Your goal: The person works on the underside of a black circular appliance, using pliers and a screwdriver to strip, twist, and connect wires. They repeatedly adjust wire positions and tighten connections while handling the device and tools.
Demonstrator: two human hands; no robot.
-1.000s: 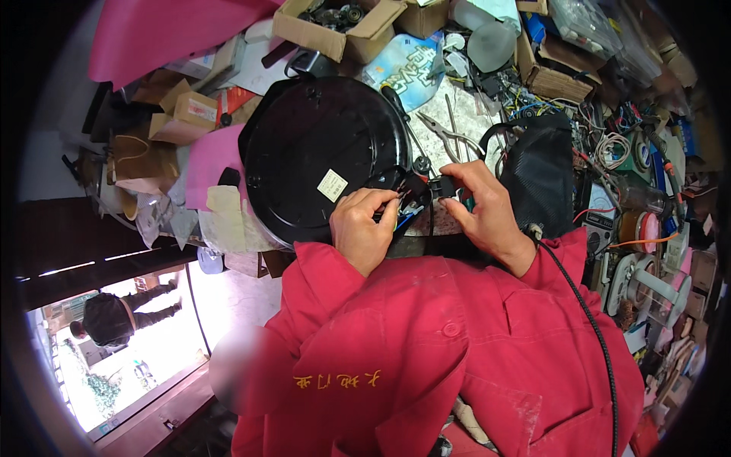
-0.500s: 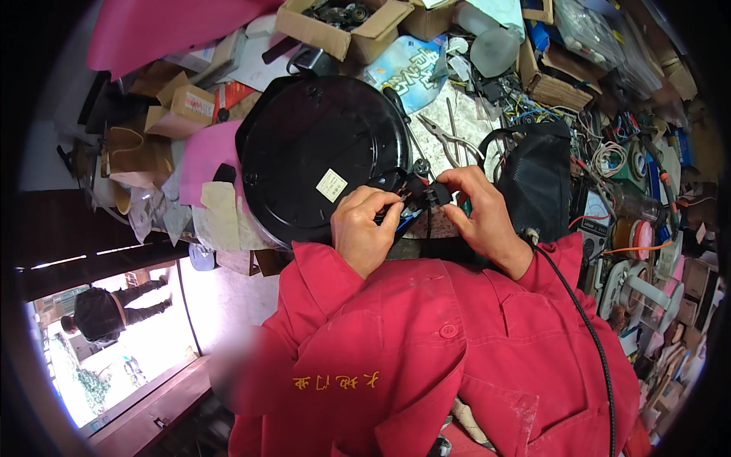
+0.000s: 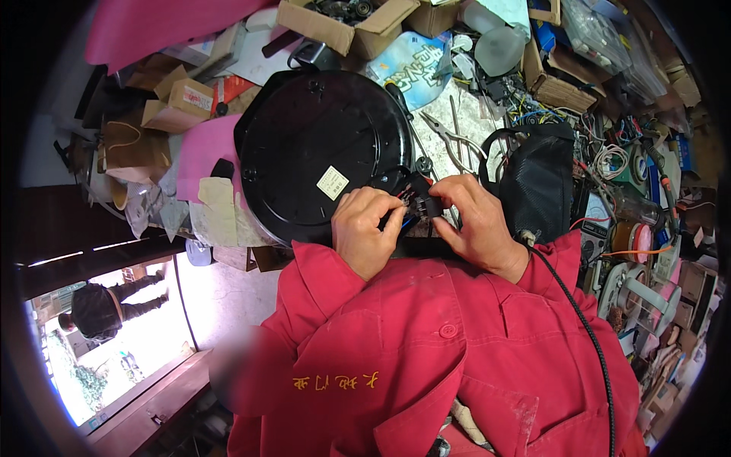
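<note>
A round black appliance base (image 3: pixel 304 133) with a small white label lies on the bench in front of me. At its near right edge is a small black electrical part (image 3: pixel 420 199) with thin wires, red and blue among them. My left hand (image 3: pixel 364 232) pinches at this part's left side; what lies between the fingertips is too small to make out. My right hand (image 3: pixel 481 232) grips the part from the right between thumb and fingers. Just beyond the hands lie pliers (image 3: pixel 451 137) with spread handles and a screwdriver (image 3: pixel 397 103).
Right of my right hand stands a black bag (image 3: pixel 537 179), with tangled wires (image 3: pixel 609 158) beyond it. Open cardboard boxes (image 3: pixel 354 34) line the back. A black cable (image 3: pixel 582 312) crosses my right sleeve. Another person (image 3: pixel 99 311) is outside the doorway at lower left.
My right hand has turned slightly and its fingers have shifted on the black electrical part, which has tilted. The left hand stays almost in place.
</note>
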